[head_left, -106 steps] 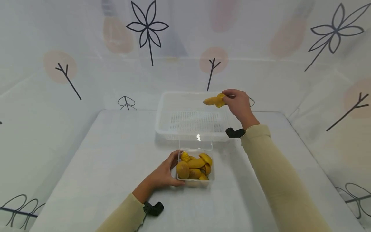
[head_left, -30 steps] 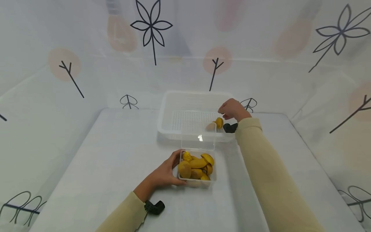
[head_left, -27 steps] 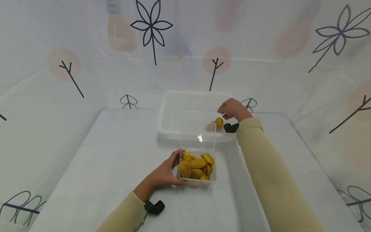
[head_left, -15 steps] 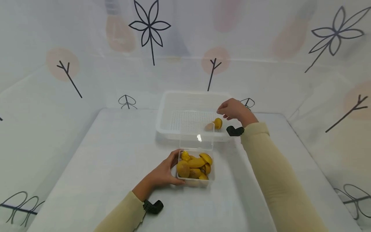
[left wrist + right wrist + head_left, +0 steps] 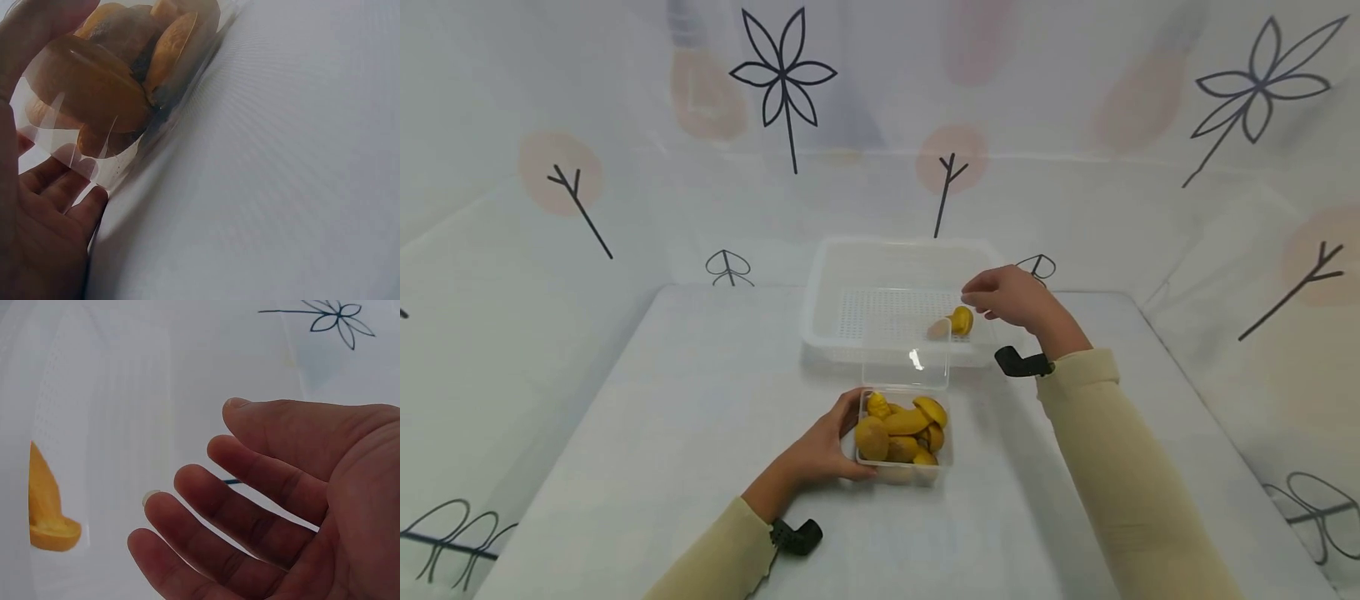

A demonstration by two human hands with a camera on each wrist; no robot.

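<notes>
My left hand (image 5: 823,450) grips the left side of a small clear plastic box (image 5: 910,477), thumb at its front and fingers behind. Several yellow-brown mushrooms (image 5: 906,423) fill it; its clear lid (image 5: 906,371) stands raised at the far side. In the left wrist view, mushrooms (image 5: 87,81) show through the box wall. One yellow mushroom (image 5: 962,321) lies at the right end of the white perforated basket (image 5: 842,265), its stem seen through the lid. My right hand (image 5: 1011,298) hovers over that end with fingers loosely bent, holding nothing, as the right wrist view confirms.
The white table (image 5: 700,400) carries the box in front and the basket at the back. White printed cloth (image 5: 865,192) hangs behind and at both sides. Black wrist cameras (image 5: 1024,364) sit on both wrists.
The mushroom my right hand held above the basket now lies in it, let go. That hand has since drawn back slightly towards me, fingers looser. The left hand keeps its grip on the box.
</notes>
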